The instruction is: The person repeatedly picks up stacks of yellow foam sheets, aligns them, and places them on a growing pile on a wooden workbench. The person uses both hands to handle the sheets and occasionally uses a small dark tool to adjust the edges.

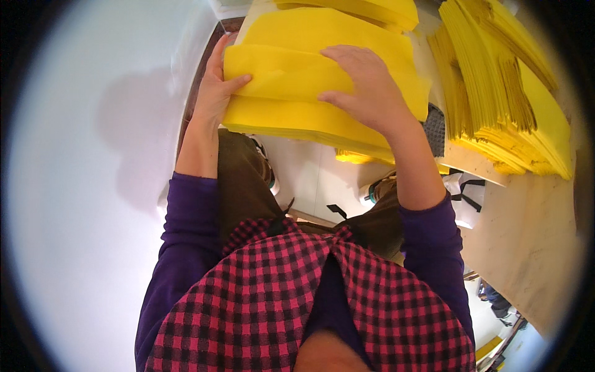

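Right now, the left edge of a thick pile of flat yellow cloth-like sheets [291, 90], past the brown trouser legs [245, 177], is touched by the left hand [212, 90], but whether it is pinched cannot be told. The right hand [372, 90] is held over the pile, thumb and fingers spread apart. More yellow sheets [480, 71] are stacked on the pale wooden table [527, 242].

most fingers of the left hand [211, 93] are hidden past the left edge of the yellow stack [279, 111]. the far pile [359, 7] is cut off at the top. beyond the near edge of the table [527, 248], small items [493, 302] (a dark jumble) are perhaps too blurred to tell.
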Motion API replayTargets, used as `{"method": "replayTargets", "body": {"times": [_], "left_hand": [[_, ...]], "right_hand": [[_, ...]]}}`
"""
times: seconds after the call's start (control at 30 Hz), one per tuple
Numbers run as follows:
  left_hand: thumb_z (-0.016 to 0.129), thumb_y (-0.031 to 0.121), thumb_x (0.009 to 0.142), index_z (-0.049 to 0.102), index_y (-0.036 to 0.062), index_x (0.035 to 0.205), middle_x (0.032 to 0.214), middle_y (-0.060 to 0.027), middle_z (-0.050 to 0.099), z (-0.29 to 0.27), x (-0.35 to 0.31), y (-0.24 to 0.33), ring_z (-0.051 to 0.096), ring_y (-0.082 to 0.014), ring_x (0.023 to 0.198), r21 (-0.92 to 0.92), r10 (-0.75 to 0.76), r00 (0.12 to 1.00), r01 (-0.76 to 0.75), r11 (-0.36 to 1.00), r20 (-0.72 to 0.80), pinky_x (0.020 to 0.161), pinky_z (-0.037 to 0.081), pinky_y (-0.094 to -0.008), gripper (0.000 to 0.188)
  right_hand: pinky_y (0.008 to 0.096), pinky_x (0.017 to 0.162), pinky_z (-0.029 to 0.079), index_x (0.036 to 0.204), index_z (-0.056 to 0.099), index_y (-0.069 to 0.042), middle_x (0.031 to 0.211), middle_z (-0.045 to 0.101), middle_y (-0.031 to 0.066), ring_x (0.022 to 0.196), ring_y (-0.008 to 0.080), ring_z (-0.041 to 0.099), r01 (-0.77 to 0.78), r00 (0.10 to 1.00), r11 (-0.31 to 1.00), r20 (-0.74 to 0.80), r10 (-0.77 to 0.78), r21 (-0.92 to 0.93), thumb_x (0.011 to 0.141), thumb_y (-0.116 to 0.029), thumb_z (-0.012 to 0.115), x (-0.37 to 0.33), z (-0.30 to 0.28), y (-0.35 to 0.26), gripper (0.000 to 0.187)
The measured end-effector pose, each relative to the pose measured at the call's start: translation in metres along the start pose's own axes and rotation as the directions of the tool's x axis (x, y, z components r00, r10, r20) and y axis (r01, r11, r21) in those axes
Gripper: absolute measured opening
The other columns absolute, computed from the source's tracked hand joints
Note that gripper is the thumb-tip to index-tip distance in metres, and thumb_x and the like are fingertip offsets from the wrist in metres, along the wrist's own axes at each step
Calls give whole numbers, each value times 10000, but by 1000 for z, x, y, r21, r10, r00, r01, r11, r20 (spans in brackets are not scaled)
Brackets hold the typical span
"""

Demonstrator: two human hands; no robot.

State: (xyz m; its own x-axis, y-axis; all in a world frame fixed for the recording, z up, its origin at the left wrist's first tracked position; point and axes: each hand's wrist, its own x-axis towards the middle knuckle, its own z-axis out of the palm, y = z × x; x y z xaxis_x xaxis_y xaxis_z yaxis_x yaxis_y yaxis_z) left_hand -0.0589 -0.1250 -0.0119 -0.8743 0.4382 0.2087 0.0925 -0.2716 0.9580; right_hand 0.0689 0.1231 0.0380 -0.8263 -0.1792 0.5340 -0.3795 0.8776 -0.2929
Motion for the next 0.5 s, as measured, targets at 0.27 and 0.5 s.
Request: {"method": "replayTargets", "body": {"times": [0.27, 0.5], "left_hand": [[652, 166, 876, 316, 120, 1463, 1375, -95, 463, -16, 3, -13, 453, -199, 1250, -119, 0, 1000, 2, 993, 13, 1027, 376, -321, 679], [445, 471, 977, 373, 126, 1441, 1384, -88, 450, -23, 6, -22, 418, -185, 1258, -227, -24, 999, 30, 973, 32, 1067, 311, -312, 583]], "right_hand": [[504, 1067, 304, 1122, 614, -95, 959, 665, 109, 988, 287, 601, 34, 960, 989, 278, 9, -147, 783, -347, 698, 14, -1, -41, 431], [431, 966, 418, 1057, 660, -84, 930, 662, 107, 929, 292, 610, -72, 916, 995, 390, 92, -67, 802, -290, 713, -14, -13, -85, 332]]}}
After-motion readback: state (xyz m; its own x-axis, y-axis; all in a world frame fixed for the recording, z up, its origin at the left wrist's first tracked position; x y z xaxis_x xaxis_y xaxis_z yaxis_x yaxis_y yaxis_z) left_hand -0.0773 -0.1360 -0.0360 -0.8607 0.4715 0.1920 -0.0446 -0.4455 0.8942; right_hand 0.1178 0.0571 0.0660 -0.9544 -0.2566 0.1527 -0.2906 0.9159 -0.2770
